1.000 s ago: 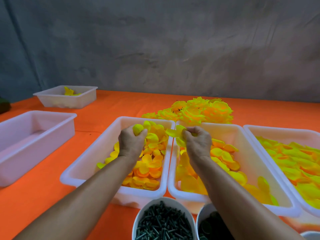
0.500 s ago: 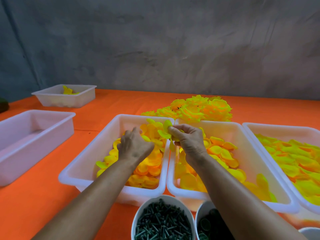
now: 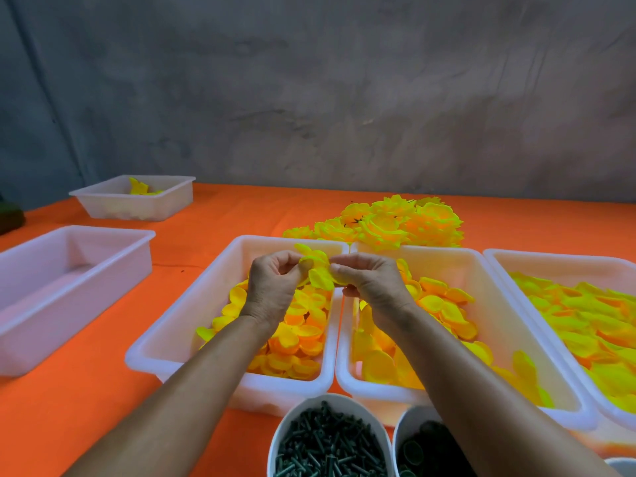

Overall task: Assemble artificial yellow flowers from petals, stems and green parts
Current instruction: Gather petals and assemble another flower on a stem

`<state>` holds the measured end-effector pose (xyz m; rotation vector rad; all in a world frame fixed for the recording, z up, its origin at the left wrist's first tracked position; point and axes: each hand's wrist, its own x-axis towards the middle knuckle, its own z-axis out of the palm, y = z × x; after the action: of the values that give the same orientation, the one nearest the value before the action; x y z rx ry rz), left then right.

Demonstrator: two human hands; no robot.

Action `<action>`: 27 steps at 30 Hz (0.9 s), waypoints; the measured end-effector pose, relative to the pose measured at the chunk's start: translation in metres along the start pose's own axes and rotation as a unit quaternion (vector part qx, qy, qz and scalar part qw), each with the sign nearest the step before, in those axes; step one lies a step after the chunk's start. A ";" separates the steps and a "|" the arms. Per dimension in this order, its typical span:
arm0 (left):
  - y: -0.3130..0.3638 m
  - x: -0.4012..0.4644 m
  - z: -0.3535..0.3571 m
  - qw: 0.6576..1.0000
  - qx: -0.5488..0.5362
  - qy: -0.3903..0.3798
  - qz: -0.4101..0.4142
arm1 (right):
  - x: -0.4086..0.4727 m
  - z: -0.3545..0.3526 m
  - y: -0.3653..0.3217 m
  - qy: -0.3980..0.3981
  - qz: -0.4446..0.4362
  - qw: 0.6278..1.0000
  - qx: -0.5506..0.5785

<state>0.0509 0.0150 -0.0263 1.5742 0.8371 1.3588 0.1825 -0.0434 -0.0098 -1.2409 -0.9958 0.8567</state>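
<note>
My left hand [image 3: 273,287] and my right hand [image 3: 370,285] meet above two white bins and both pinch a small cluster of yellow petals [image 3: 318,270] between their fingertips. Under the left hand is a bin [image 3: 182,325] of small yellow-orange petals; under the right is a bin [image 3: 495,294] of larger yellow petals. A white bowl of dark green stems [image 3: 327,442] stands at the near edge, beside a bowl of round green parts [image 3: 418,449]. Finished yellow flowers [image 3: 395,225] lie heaped behind the bins.
A third bin [image 3: 550,266] of yellow-green petals sits at the right. A white bin with nothing visible inside [image 3: 69,287] stands at the left, and a smaller bin [image 3: 134,201] with a yellow piece sits far left. All rest on an orange tablecloth [image 3: 86,407] before a grey wall.
My left hand dipped into the small-petal bin, then rose and joined my right hand. Both hands now hold the petal cluster together, slightly left of where the right hand held it.
</note>
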 end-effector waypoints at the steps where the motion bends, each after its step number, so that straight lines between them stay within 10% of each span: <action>1: 0.000 0.000 0.001 1.000 0.011 0.001 0.000 | 0.000 0.001 -0.003 0.002 0.011 1.000 -0.008; 16: -0.011 0.007 -0.005 0.985 0.171 0.013 -0.015 | -0.003 -0.053 -0.035 0.034 0.069 0.990 -0.114; 27: -0.008 0.001 -0.006 0.900 0.427 -0.065 -0.065 | -0.047 -0.128 -0.007 0.028 0.068 0.977 -0.202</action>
<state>0.0454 0.0204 -0.0327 2.1726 1.5508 0.7877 0.2862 -0.1325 -0.0152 -1.6857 -1.0819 0.7407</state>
